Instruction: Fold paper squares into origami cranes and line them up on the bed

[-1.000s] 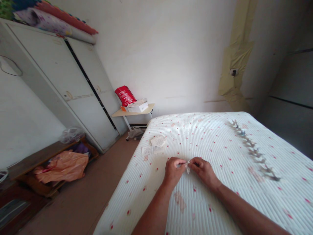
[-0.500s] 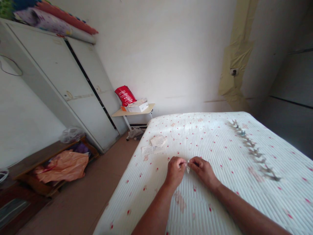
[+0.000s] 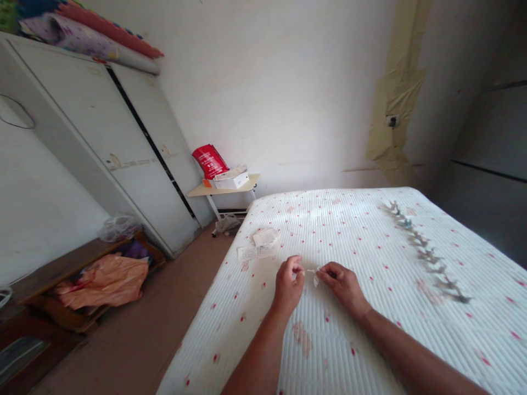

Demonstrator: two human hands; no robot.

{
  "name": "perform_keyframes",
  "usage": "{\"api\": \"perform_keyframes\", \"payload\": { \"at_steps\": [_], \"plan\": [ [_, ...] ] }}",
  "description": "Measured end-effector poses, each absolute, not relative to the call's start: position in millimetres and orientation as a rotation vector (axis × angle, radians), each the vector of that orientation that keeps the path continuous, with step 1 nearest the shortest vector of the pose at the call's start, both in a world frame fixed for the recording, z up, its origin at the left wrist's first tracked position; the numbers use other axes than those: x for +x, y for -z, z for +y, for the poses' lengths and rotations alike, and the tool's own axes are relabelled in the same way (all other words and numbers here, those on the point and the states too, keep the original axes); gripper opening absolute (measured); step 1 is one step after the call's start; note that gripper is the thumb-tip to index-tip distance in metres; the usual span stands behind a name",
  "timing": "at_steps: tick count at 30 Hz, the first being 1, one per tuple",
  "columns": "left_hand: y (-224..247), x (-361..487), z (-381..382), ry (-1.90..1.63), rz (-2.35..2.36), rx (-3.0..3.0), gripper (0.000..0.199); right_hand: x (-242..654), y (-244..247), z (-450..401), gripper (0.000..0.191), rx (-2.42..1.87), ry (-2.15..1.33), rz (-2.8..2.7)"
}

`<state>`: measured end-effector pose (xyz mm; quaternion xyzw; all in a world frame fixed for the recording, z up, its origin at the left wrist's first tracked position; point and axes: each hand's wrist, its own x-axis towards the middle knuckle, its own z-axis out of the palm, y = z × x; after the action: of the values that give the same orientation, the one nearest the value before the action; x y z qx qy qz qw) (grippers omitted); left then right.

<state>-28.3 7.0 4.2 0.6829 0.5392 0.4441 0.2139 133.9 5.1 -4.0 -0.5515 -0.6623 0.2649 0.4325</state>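
Note:
My right hand (image 3: 338, 281) pinches a small folded piece of white paper (image 3: 315, 281) above the bed, with a thin point sticking out to the left and a flap hanging down. Just left of that point is my left hand (image 3: 290, 277), its fingers apart and curled, apparently holding nothing. Beyond my left hand, flat printed paper sheets (image 3: 265, 237) lie on the bed. Off to the right, several small folded paper figures (image 3: 430, 257) stand in a slanting row; they look like origami birds, greyish with one bluish.
The bed (image 3: 329, 351) has a white ribbed cover with red dots. Behind its far left corner, a small table (image 3: 201, 190) carries a red bag (image 3: 209, 161) and a white box (image 3: 233, 181). A wardrobe (image 3: 94, 109) and a low wooden bench (image 3: 45, 274) stand at the left.
My left hand has let go of the folded paper and drawn slightly left, its fingers opening. The right hand keeps its pinch, and a thin point of the paper now shows.

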Motion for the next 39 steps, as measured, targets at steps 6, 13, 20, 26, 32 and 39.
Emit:
{"api": "perform_keyframes", "payload": {
  "at_steps": [6, 13, 20, 26, 32, 39],
  "plan": [
    [-12, -22, -5, -0.999, 1.677, 2.162, 0.009, 136, 2, 5, 0.025, -1.422, -0.624, -1.640],
    [-10, -10, -3, -0.738, 1.806, 2.363, 0.007, 133, -1, 2, 0.023, -1.493, -0.569, -1.730],
    [-7, -15, -2, -0.709, 1.808, 2.391, 0.004, 133, -3, -1, 0.016, -1.678, -0.412, -1.953],
    [-4, -18, -3, -0.749, 1.733, 2.393, 0.006, 138, -5, 1, 0.024, -1.674, -0.423, -2.053],
    [-4, -20, -5, -0.702, 1.625, 2.484, 0.017, 141, -11, -4, 0.034, -1.622, -0.364, -2.207],
    [-6, -22, -5, -0.712, 1.594, 2.534, 0.027, 149, -9, -3, 0.038, -1.516, -0.444, -2.163]
  ]
}}
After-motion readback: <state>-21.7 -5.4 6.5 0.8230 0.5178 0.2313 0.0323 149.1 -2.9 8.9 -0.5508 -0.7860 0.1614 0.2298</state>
